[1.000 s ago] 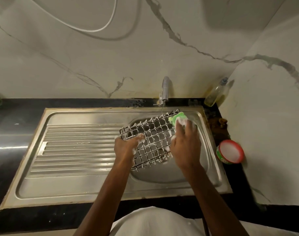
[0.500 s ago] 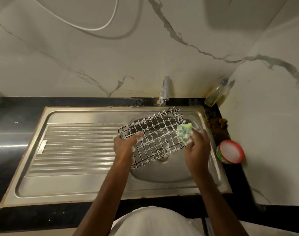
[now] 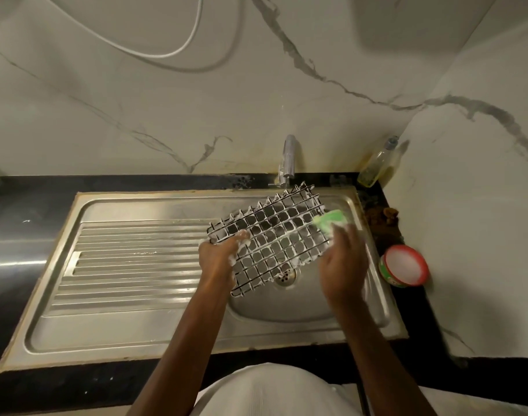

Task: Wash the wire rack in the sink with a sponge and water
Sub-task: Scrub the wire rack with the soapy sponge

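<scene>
Two bare forearms, soap suds on both hands, white ribbed garment below.

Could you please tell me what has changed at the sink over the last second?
The right hand carried the green sponge off the wire rack's far corner, out past its right edge, then back against that edge. The rack's far end tipped slightly upward. The left hand kept its grip on the rack's left edge; the sink and red tub stayed put.
</scene>
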